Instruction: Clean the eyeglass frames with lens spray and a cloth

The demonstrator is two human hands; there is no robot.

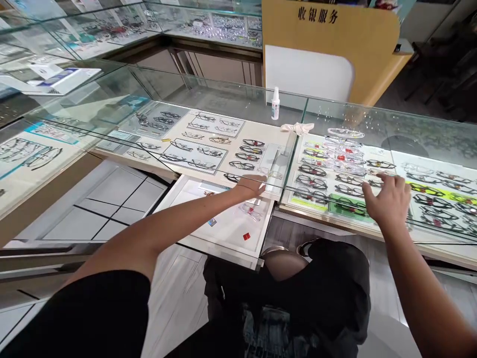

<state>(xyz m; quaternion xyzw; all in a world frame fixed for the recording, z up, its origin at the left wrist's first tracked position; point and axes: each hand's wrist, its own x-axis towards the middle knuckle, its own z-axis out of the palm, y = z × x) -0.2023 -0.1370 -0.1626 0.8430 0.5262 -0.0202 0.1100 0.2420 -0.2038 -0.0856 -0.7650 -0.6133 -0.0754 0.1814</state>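
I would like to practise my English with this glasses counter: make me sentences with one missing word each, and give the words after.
The spray bottle stands on a counter top made of ____.
Seen in the picture, the pale pink cloth lies to the ____ of the bottle.
The drawer is pulled open below the person's ____ hand.
The small flat piece nearest the drawer's front is ____ in colour.

Missing words: glass; right; left; red
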